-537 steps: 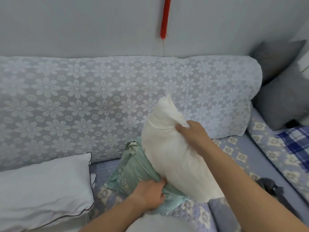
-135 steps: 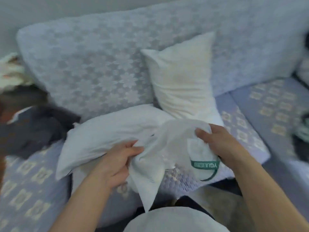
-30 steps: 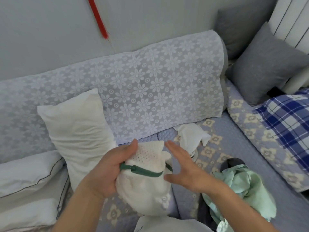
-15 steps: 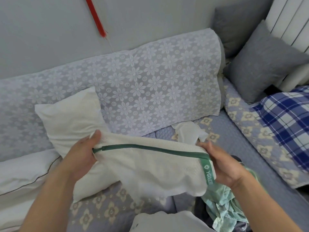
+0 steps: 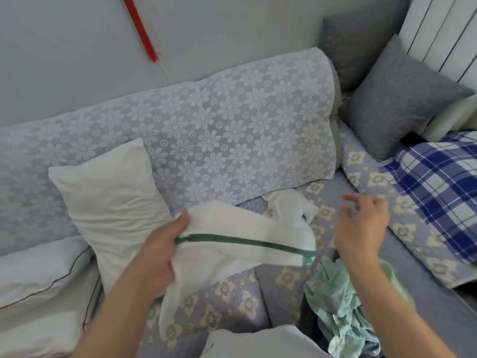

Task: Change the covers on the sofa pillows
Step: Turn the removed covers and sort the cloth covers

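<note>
Left hand (image 5: 157, 251) grip pinches white green-zip cover (image 5: 232, 239); right hand (image 5: 361, 226) loose, empty. Bare pillow (image 5: 111, 200) left uncovered; green old cover (image 5: 343, 303) off near right.

A person's left hand (image 5: 157, 251) grips a white pillow cover (image 5: 232, 236) with a green zipper above a floral sofa (image 5: 232, 125). The right hand (image 5: 361, 226) hovers beside it, fingers loose, holding nothing. A bare white pillow (image 5: 113, 195) leans against the backrest

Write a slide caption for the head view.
Left hand grips white green-zippered cover; right hand open beside it.
</note>
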